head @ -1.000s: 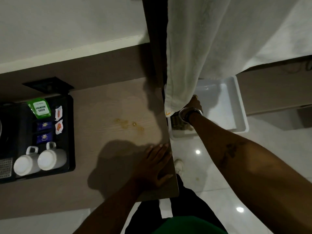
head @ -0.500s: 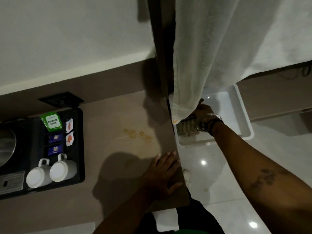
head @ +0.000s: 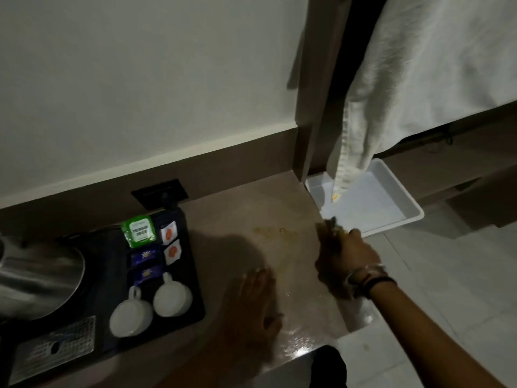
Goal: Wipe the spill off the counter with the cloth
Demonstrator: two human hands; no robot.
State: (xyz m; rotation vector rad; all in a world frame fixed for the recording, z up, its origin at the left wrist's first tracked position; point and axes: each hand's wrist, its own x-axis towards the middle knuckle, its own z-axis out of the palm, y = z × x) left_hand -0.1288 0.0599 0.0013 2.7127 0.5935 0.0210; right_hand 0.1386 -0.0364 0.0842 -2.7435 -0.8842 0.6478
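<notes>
A pale wall (head: pixel 140 79) filled the upper left, and a large white towel (head: pixel 419 79) hung down at the upper right, its lower end dangling over a white plastic tray (head: pixel 391 203) that stood just past the counter's right edge. The wooden counter (head: pixel 237 208) ran across the middle, dim and glossy near its front corner. At the left sat a black hospitality tray (head: pixel 195 289), holding a steel kettle (head: pixel 36 275), two white cups (head: pixel 151 303) lying side by side, a green tea sachet (head: pixel 139 231) and small blue and white packets (head: pixel 170 242).

The left hand (head: pixel 251 312) lay flat on the counter near its front edge, fingers spread and holding nothing. The right hand (head: pixel 347 261), with bracelets at the wrist, was over the counter's right edge, its fingers clenched round a dark, crumpled cloth (head: pixel 330 228) that stuck out beyond the knuckles; motion blur hid the details of the cloth.

The spill (head: pixel 275 232), a thin amber smear with a few droplets, lay on the counter just left of the cloth and beyond the left hand. Whether the cloth touched it could not be told.
</notes>
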